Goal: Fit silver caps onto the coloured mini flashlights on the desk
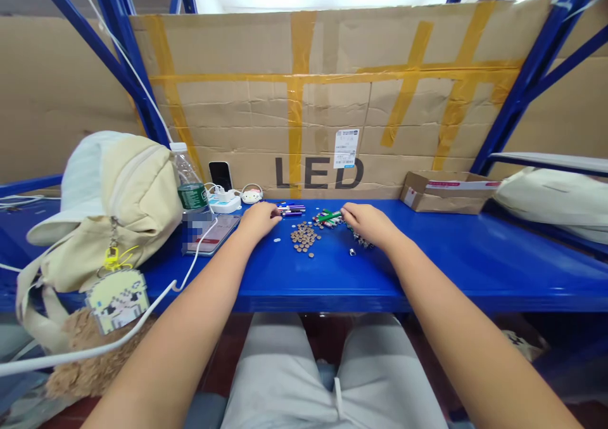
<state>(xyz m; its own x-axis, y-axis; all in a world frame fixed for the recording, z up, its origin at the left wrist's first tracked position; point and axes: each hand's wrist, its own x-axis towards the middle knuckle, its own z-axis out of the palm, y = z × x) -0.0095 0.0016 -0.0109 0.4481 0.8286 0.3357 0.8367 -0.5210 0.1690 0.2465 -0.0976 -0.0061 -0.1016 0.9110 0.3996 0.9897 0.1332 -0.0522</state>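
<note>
My left hand (pixel 259 218) rests knuckles-up on the blue shelf (pixel 427 264), its fingertips curled against a few purple and silver pen-like sticks (pixel 291 210). My right hand (pixel 365 221) lies over a scatter of small metal parts (pixel 361 242), with its fingers bent beside a green and red stick (pixel 329 216). Between both hands sits a pile of small round coin-like cells (pixel 303 237). What either hand grips is hidden by the fingers.
A cream bag (pixel 118 207) with a keychain, a water bottle (pixel 190 185), a phone (pixel 211 234) on a white cable and a power strip (pixel 225 202) stand at left. A small cardboard box (pixel 444 192) and a white sack (pixel 551 201) lie at right. Taped cardboard marked LED forms the back wall.
</note>
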